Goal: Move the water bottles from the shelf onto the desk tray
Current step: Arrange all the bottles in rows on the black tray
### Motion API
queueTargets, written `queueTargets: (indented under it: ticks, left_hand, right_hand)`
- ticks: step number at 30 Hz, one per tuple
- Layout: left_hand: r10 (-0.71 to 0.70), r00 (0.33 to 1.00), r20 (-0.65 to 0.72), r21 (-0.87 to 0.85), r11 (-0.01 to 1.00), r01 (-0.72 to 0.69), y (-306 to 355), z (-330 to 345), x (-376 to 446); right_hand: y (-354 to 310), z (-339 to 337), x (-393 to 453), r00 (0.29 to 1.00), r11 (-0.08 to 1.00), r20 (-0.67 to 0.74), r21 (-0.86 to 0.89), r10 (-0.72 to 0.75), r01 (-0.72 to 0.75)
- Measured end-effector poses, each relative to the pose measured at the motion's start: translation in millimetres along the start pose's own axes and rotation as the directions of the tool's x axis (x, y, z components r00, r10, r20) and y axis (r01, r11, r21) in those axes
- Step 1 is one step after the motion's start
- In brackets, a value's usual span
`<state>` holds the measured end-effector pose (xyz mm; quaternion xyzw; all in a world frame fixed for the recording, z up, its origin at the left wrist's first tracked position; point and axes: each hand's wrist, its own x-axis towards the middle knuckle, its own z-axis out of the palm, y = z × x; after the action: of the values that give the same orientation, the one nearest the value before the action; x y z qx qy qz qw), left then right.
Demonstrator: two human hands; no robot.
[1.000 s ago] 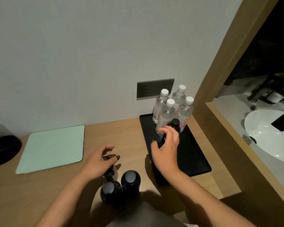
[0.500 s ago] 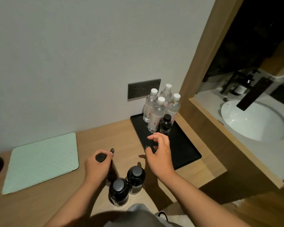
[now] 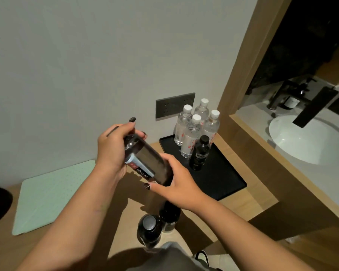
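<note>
A dark plastic bottle with a pale blue and red label (image 3: pixel 147 160) is held tilted above the wooden desk (image 3: pixel 241 153), its cap end wrapped by the curled fingers of the left hand (image 3: pixel 114 151) and its base gripped by the curled fingers and thumb of the right hand (image 3: pixel 176 184). Just right of it, a flat black rectangular tray (image 3: pixel 223 178) is set on the desk, and on the tray's far end four clear white-capped water bottles (image 3: pixel 194 132) and one small black bottle (image 3: pixel 201 152) are stood upright. Two more dark bottles (image 3: pixel 157 225) are seen below the hands.

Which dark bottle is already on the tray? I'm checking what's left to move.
The black-capped dark bottle standing upright on the black tray, in front of the clear bottles. Another is held tilted; two stand off the tray.
</note>
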<state>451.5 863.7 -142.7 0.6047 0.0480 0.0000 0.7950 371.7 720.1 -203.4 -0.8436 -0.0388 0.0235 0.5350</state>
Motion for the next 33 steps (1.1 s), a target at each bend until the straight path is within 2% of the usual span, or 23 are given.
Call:
queueTargets:
  ticks: [3, 5, 6, 8, 9, 10, 11, 12, 14, 16, 18, 19, 20, 22, 24, 25, 28, 33]
  left_hand:
    - [-0.075, 0.996, 0.042, -0.168, 0.982, 0.081, -2, -2, 1]
    - [-0.076, 0.991, 0.112, -0.243, 0.965, 0.101, -13, -4, -4]
    - [-0.072, 0.985, 0.156, -0.26, 0.959, 0.111, -21, -3, -9]
    - [-0.102, 0.966, 0.236, -0.267, 0.95, 0.165, -35, -2, -19]
    - [-0.138, 0.954, 0.265, -0.269, 0.94, 0.21, -40, -1, -22]
    - [-0.177, 0.941, 0.287, -0.268, 0.929, 0.256, -42, -1, -24]
    - [-0.203, 0.933, 0.297, -0.245, 0.928, 0.28, -45, -3, -24]
    - [-0.226, 0.928, 0.297, -0.232, 0.925, 0.3, -46, -3, -24]
    - [-0.245, 0.933, 0.264, -0.234, 0.922, 0.309, -48, -5, -23]
    - [-0.233, 0.942, 0.24, -0.234, 0.928, 0.289, -49, -7, -21]
    - [-0.216, 0.942, 0.255, -0.252, 0.926, 0.28, -51, -9, -21]
    - [-0.206, 0.941, 0.269, -0.274, 0.92, 0.28, -52, -11, -21]
    - [-0.199, 0.939, 0.282, -0.292, 0.914, 0.281, -53, -13, -21]
    - [-0.183, 0.94, 0.288, -0.302, 0.914, 0.27, -54, -16, -21]
    - [-0.159, 0.946, 0.284, -0.276, 0.931, 0.239, -53, -18, -21]
    - [-0.146, 0.947, 0.285, -0.26, 0.94, 0.223, -53, -19, -21]
    - [-0.122, 0.94, 0.318, -0.224, 0.954, 0.199, -52, -22, -24]
    - [-0.06, 0.924, 0.378, -0.166, 0.977, 0.132, -48, -23, -33]
  right_hand:
    - [-4, -5, -1, 1.0, 0.991, 0.015, 0.136, 0.01, -0.012]
    - [-9, -7, -4, 0.992, 0.946, 0.099, 0.306, 0.079, -0.106]
    - [-12, -6, -6, 0.974, 0.875, 0.19, 0.442, 0.123, -0.197]
    - [-15, -2, -9, 0.897, 0.61, 0.419, 0.678, 0.137, -0.41]
    - [-13, -2, -10, 0.864, 0.497, 0.491, 0.725, 0.114, -0.477]
    - [-13, -3, -11, 0.841, 0.431, 0.532, 0.739, 0.096, -0.517]
    - [-11, -4, -11, 0.827, 0.417, 0.554, 0.733, 0.094, -0.538]
    - [-10, -7, -10, 0.819, 0.444, 0.564, 0.71, 0.108, -0.547]
    - [-7, -11, -10, 0.844, 0.601, 0.51, 0.626, 0.166, -0.497]
    - [2, -16, -13, 0.934, 0.831, 0.29, 0.451, 0.207, -0.325]
    - [18, -19, -24, 0.983, 0.96, -0.005, 0.215, 0.184, -0.179]
    - [28, -21, -32, 0.986, 0.983, -0.069, 0.111, 0.154, -0.146]
    - [36, -21, -41, 0.991, 0.992, -0.047, 0.009, 0.123, -0.123]
    - [52, -17, -57, 0.982, 0.985, 0.158, -0.152, 0.108, -0.083]
    - [63, -8, -65, 0.947, 0.976, 0.297, -0.21, 0.125, -0.063]
    - [68, -2, -66, 0.946, 0.975, 0.298, -0.213, 0.129, -0.066]
    - [81, 14, -59, 0.968, 0.966, 0.182, -0.221, 0.175, -0.133]
    - [93, 18, -51, 0.979, 0.98, 0.075, -0.084, 0.189, -0.183]
